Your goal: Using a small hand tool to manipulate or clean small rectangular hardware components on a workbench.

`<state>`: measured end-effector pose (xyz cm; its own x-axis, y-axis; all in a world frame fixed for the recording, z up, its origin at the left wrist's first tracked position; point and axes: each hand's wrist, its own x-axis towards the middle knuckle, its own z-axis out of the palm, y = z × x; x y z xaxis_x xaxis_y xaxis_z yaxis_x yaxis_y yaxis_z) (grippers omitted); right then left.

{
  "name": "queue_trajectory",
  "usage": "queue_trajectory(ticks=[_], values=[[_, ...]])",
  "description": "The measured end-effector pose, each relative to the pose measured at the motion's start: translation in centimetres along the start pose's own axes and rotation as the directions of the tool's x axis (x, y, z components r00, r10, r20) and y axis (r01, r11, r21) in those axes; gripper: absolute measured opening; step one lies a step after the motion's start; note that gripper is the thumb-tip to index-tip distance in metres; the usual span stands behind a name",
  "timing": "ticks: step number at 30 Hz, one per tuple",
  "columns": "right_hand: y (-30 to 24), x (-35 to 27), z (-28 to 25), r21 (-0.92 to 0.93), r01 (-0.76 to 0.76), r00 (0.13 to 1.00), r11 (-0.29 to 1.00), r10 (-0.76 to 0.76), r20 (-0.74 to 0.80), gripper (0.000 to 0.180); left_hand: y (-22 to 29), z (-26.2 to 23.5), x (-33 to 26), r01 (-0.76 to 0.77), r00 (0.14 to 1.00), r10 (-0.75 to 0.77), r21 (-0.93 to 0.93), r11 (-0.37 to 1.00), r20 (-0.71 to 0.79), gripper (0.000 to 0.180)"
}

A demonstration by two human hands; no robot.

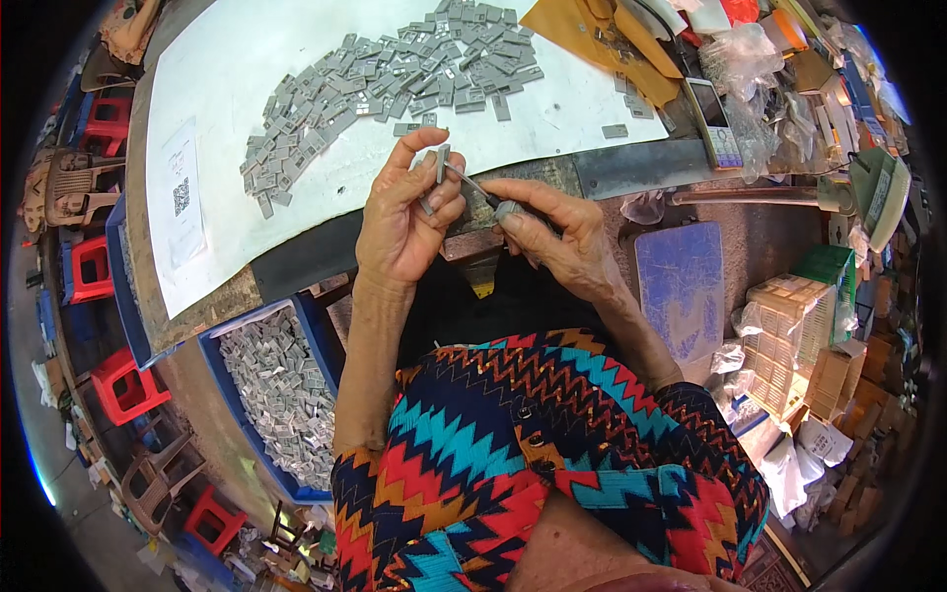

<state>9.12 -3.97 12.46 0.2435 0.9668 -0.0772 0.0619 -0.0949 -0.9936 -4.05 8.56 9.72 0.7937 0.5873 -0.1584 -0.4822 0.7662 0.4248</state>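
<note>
My left hand (400, 222) holds a couple of small grey plastic pieces (435, 173) between thumb and fingers, just over the near edge of the workbench. My right hand (552, 232) grips a thin tool with a grey handle (505, 208); its metal tip touches the piece held in the left hand. Behind the hands, a big heap of the same grey pieces (395, 84) lies spread on a white sheet (217, 89) that covers the bench.
A blue crate (219, 341) full of grey pieces stands at lower left. A phone (714, 123), plastic bags and a brown envelope (592, 39) lie at the back right. A blue stool (681, 286) and stacked cartons (794, 326) are on the right; red stools (123, 385) on the left.
</note>
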Motion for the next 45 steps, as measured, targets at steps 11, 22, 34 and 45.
queue_trajectory(ticks=[11, 22, 34, 45], values=[[0.5, 0.1, 0.1, -0.05, -0.021, 1.0, 0.999, 0.02, -0.011, 0.029, -0.8, 1.3, -0.7, -0.095, 0.988, 0.134, 0.393, 0.915, -0.074, 0.024], [0.7, -0.1, 0.3, 0.055, -0.101, 0.995, 0.993, 0.101, -0.005, 0.029, -1.0, 0.7, -1.1, -0.089, 0.977, 0.167, 0.458, 0.884, -0.134, 0.017], [2.1, 0.0, 0.7, 0.214, -0.083, 0.996, 0.973, 0.085, -0.001, 0.029, -1.5, 1.0, -1.3, -0.124, 0.953, 0.267, 0.625, 0.771, -0.141, 0.02], [1.8, 0.0, 0.8, 0.038, -0.041, 0.999, 0.998, 0.042, -0.022, 0.029, -1.8, 0.9, -1.4, -0.105, 0.911, 0.388, 0.831, 0.546, -0.139, 0.016]])
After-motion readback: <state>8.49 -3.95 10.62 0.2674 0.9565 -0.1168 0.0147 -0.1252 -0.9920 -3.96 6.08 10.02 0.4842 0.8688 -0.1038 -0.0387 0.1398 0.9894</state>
